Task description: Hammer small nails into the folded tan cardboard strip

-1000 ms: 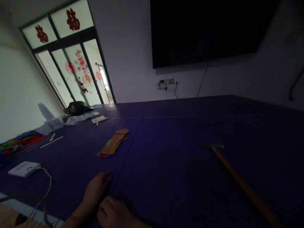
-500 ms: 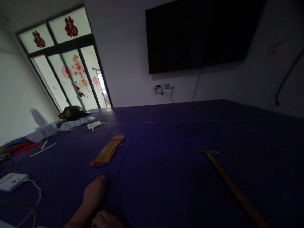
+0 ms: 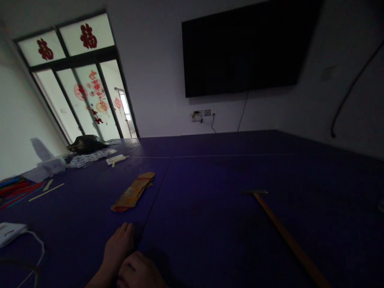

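My left hand [image 3: 120,241] rests on the dark blue tabletop [image 3: 204,224], its fingers curled down in a loose fist. Close beside its wrist, at the bottom edge, is my right hand [image 3: 139,272], also closed. No object shows in either hand, though their undersides are hidden. Just beyond my left hand lies a flattened piece of brown cardboard [image 3: 133,193] with red markings. Off to the right, a hammer [image 3: 283,230] lies with its wooden handle towards me and its thin metal head pointing away, apart from both hands.
At the left sit a white device [image 3: 11,234] with a cable, coloured strips [image 3: 19,192], a clear plastic box [image 3: 52,165] and a black bag [image 3: 87,144]. A seam runs along the table past my hands. A large dark screen [image 3: 240,52] hangs on the far wall.
The view has turned slightly to the right, so the table items sit further left. My right hand has come up a little into view, closer against my left wrist.
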`<state>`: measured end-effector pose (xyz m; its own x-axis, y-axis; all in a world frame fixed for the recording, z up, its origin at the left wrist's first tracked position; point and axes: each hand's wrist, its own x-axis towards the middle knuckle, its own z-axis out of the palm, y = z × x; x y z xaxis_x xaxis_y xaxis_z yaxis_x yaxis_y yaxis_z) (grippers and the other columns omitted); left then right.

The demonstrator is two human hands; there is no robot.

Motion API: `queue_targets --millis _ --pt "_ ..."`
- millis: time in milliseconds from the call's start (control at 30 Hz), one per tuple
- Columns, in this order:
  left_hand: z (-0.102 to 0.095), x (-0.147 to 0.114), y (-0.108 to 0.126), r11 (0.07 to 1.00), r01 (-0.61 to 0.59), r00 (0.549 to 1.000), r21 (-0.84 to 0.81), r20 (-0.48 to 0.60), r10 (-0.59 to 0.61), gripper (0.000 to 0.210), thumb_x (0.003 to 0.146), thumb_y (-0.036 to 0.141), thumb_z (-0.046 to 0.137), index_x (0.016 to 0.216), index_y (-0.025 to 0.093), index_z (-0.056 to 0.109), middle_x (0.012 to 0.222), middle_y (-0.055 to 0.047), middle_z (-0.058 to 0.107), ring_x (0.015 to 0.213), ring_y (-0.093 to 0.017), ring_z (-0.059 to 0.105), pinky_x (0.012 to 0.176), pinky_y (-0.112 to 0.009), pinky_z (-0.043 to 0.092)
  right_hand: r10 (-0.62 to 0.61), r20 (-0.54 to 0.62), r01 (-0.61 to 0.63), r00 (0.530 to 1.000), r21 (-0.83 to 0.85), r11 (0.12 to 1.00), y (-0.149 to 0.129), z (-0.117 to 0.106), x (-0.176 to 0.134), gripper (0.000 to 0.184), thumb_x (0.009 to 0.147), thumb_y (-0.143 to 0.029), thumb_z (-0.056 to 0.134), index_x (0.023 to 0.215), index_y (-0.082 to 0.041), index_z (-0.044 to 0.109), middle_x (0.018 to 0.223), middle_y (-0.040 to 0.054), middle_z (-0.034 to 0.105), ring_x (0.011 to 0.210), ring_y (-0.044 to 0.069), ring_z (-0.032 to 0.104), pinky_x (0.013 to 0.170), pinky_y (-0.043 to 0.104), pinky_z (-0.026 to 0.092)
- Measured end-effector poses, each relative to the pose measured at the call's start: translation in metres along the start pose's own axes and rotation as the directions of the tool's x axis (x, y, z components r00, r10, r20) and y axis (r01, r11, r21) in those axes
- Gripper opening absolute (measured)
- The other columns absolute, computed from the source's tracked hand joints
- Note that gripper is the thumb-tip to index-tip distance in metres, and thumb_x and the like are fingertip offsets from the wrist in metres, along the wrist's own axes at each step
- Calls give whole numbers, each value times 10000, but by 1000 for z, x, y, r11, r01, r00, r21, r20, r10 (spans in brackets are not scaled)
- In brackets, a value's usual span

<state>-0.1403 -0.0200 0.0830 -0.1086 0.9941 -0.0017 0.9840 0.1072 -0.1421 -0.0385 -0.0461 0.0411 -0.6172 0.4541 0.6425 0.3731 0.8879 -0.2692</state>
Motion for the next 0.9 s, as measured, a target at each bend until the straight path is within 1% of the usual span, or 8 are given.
queue_targets --millis 67,133,200,300,400,467,700,900 --pt "2 -4 2 999 -42 999 -23 -31 42 263 847 185 291 918 154 543 936 -92 587 865 -189 571 733 -289 405 206 -17 -204 978 90 975 19 -46 -1 67 743 -199 556 808 -197 576 864 14 634 803 123 583 697 200 487" --pt "3 -9 6 996 -74 995 -54 -75 70 276 853 209 282 893 161 551 932 -92 589 872 -191 565 749 -289 405 446 -31 -445 894 47 894 50 -98 -11 149 748 -149 542 870 -220 589 902 -13 637 842 91 585 758 176 459" --pt "4 -12 12 990 -107 989 -96 -115 96 307 866 236 256 865 167 556 922 -87 592 860 -182 565 756 -282 409 679 -128 -691 723 -99 717 90 -152 -35 146 771 -194 514 888 -212 600 915 9 643 872 105 588 787 199 448" --pt "2 -14 27 964 -211 971 -163 -145 188 328 873 245 240 814 176 556 885 -76 595 823 -169 565 749 -274 419 826 -280 -871 489 -215 443 152 -226 -90 205 781 -204 450 908 -117 586 973 161 617 930 235 574 832 368 422" --pt "-5 -14 52 913 -353 928 -207 -204 312 324 873 259 250 795 180 554 881 -82 589 824 -182 560 756 -295 428 901 -338 -941 271 -291 174 194 -277 -145 220 727 -286 513 800 -92 589 844 218 619 861 355 577 722 474 422" --pt "-11 -14 72 854 -466 876 -231 -254 410 312 871 267 262 797 178 551 880 -87 582 837 -192 551 769 -309 427 935 -311 -949 173 -308 73 212 -294 -169 253 671 -351 576 669 -97 578 723 219 615 737 368 596 592 431 439" --pt "-24 -9 151 646 -701 713 -302 -272 646 304 870 238 260 820 151 547 813 -86 566 777 -177 535 720 -303 431 953 -163 -931 256 -309 197 244 -298 -184 187 585 -295 665 521 -200 517 592 40 588 623 208 582 550 269 398" --pt "-22 -2 180 613 -676 727 -410 -230 647 260 837 194 300 813 139 553 835 -99 592 775 -173 549 710 -282 436 944 -179 -939 276 -261 225 252 -296 -182 242 572 -228 645 395 -208 481 482 34 534 575 227 564 535 292 361"
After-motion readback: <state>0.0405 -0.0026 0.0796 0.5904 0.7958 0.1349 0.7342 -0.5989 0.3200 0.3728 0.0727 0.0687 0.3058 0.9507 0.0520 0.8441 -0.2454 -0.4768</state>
